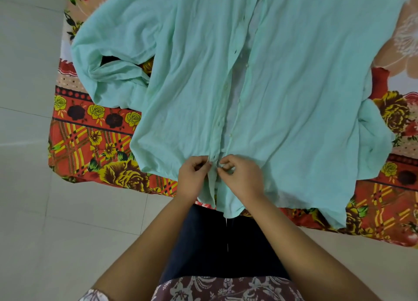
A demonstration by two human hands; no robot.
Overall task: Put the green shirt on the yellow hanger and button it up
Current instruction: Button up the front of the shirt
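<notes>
The green shirt (pixel 282 78) lies spread flat on a flowered bedsheet, its hem toward me and its collar out of view at the top. The front stands open along the middle, with a narrow gap between the two plackets. My left hand (pixel 193 177) pinches the left placket near the hem. Just beside it, my right hand (pixel 239 176) pinches the right placket at the same height. The two edges meet between my fingertips. No yellow hanger shows in view.
The red and yellow flowered bedsheet (pixel 95 142) covers a low mattress whose near edge runs in front of my legs. Pale floor tiles (pixel 34 210) lie to the left and below. The shirt's left sleeve (pixel 108 74) is bunched on the sheet.
</notes>
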